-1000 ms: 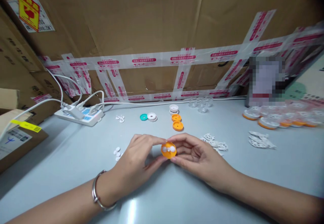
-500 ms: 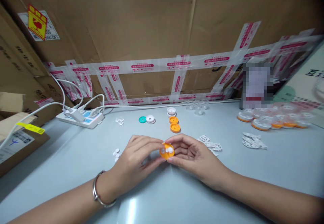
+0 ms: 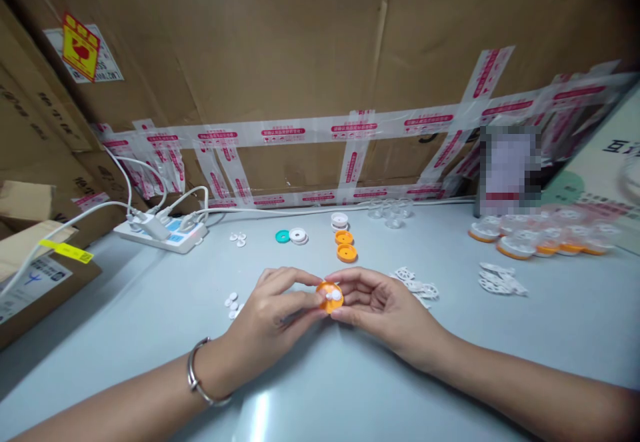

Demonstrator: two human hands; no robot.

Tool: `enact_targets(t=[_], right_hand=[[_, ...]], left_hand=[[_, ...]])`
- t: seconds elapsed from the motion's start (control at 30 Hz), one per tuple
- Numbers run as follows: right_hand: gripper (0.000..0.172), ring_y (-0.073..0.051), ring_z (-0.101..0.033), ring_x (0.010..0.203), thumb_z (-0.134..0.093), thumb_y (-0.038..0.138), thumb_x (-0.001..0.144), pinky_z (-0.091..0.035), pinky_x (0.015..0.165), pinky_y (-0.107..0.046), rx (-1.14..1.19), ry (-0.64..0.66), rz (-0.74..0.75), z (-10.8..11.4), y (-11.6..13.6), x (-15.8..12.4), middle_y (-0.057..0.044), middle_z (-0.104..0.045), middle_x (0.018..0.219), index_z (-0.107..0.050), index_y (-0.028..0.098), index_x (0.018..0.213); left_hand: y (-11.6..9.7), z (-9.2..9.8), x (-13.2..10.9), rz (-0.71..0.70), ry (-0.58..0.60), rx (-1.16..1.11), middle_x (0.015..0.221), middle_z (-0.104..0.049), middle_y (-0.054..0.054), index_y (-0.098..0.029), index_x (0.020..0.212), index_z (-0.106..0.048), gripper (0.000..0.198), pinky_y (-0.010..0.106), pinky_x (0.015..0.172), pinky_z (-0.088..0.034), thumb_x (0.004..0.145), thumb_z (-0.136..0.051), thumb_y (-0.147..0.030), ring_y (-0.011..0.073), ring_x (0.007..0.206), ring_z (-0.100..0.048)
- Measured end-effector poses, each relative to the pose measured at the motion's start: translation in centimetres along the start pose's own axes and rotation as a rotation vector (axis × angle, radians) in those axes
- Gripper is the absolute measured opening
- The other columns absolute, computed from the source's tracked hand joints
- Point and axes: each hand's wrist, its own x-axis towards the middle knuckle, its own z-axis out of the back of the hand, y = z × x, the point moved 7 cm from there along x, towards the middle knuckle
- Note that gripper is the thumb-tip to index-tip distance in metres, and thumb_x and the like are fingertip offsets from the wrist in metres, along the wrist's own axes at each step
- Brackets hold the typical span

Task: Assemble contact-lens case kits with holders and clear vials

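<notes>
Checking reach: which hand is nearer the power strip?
Left. The left hand sits on the power strip side, closer across the table; the right hand lies farther right, beyond the orange disc both hands hold.

Table [image 3: 125, 309] holds everything. Both hands meet at its centre front: left hand [image 3: 270, 315] left of the disc [image 3: 331, 297], right hand [image 3: 385, 309] right of it, fingertips of both touching it. Small buttons [image 3: 231, 302] just left of left hand. Gear pieces [image 3: 417, 283] just right of right hand, more [image 3: 497, 281] farther right. Behind the hands: two discs [image 3: 345, 245], a ring [image 3: 283, 236] to their left. Power strip [image 3: 163, 232] back left (cables plugged in). Finished stack [image 3: 540, 239] back right. Cardboard wall [image 3: 300, 49] behind all.
</notes>
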Motion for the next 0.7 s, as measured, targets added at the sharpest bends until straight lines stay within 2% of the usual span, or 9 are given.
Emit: enact_targets(t=[0.17, 0.27, 0.33, 0.43, 0.57, 0.7], right_hand=[[0.039, -0.017, -0.065, 0.085, -0.072, 0.029, 0.063, -0.050, 0.085, -0.037, -0.033, -0.070, 0.016, 0.8, 0.2, 0.1, -0.005, -0.070, 0.089, -0.059, 0.018, 0.098], [0.041, -0.018, -0.066, 0.086, -0.072, 0.031, 0.063, -0.049, 0.087, -0.039, -0.053, -0.096, 0.003, 1.1, 0.2, 0.2, -0.005, -0.070, 0.091, -0.059, 0.018, 0.100], [0.040, -0.017, -0.065, 0.086, -0.072, 0.031, 0.064, -0.050, 0.087, -0.039, -0.063, -0.079, 0.004, 1.0, 0.1, 0.2, -0.006, -0.070, 0.092, -0.060, 0.018, 0.100], [0.040, -0.016, -0.065, 0.085, -0.071, 0.031, 0.064, -0.051, 0.085, -0.037, -0.088, -0.058, 0.024, 0.8, 0.0, 0.2, -0.005, -0.069, 0.095, -0.060, 0.018, 0.100], [0.041, -0.016, -0.065, 0.084, -0.071, 0.028, 0.064, -0.050, 0.085, -0.036, -0.093, -0.045, 0.027, 0.7, 0.0, 0.1, -0.005, -0.068, 0.092, -0.059, 0.017, 0.102], [0.039, -0.016, -0.065, 0.082, -0.071, 0.026, 0.064, -0.051, 0.084, -0.035, -0.090, -0.029, 0.016, 0.5, 0.1, 0.0, -0.005, -0.069, 0.090, -0.061, 0.017, 0.100]], left_hand=[[0.2, 0.9, 0.4, 0.050, 0.001, -0.062, 0.102, -0.063, 0.009, -0.019, 0.105, -0.058, 0.032, 0.037, 0.082, -0.047, 0.075, -0.065, -0.024, 0.0194, 0.095, -0.058], [1.1, 2.3, 1.3, 0.122, -0.085, -0.006, 0.101, -0.064, 0.008, -0.018, 0.102, -0.057, 0.021, 0.037, 0.084, -0.046, 0.081, -0.056, -0.022, 0.0188, 0.096, -0.058], [2.5, 2.4, 2.4, 0.173, -0.049, 0.100, 0.101, -0.064, 0.008, -0.017, 0.100, -0.057, 0.018, 0.036, 0.084, -0.046, 0.085, -0.049, -0.020, 0.0182, 0.097, -0.058], [5.4, 0.8, 4.0, 0.200, 0.176, 0.239, 0.106, -0.063, 0.010, -0.015, 0.105, -0.055, 0.023, 0.038, 0.085, -0.045, 0.085, -0.045, -0.017, 0.0204, 0.099, -0.057], [8.5, -0.5, 6.3, 0.210, 0.262, 0.269, 0.113, -0.060, 0.017, -0.010, 0.110, -0.054, 0.032, 0.045, 0.089, -0.041, 0.079, -0.053, -0.018, 0.0280, 0.105, -0.055], [8.7, -2.2, 9.0, 0.204, 0.305, 0.239, 0.114, -0.059, 0.016, -0.009, 0.112, -0.053, 0.035, 0.039, 0.090, -0.042, 0.081, -0.053, -0.024, 0.0259, 0.105, -0.055]])
